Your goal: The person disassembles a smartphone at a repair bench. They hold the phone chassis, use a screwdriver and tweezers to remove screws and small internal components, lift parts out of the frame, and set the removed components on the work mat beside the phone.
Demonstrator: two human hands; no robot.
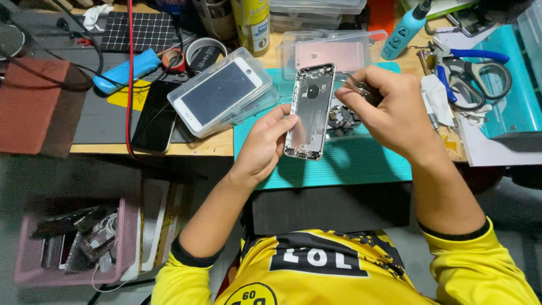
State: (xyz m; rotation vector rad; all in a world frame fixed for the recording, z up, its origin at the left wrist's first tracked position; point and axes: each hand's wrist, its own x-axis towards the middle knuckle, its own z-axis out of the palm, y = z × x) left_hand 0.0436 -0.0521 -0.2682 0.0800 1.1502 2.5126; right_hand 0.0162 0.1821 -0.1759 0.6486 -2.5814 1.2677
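The left hand [265, 141] grips a bare silver phone housing [309, 110] by its lower left edge, holding it above the teal mat [350, 161]; the right hand [389, 107], at three o'clock of the housing, pinches metal tweezers [355, 86] whose tips meet its upper edge; a white phone in a clear case [223, 93] lies at nine o'clock.

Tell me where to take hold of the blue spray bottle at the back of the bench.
Grip the blue spray bottle around its round body, below the dark nozzle. It stands leaning beside the clear plastic case; come from the near right, where a patch of wooden bench is bare.
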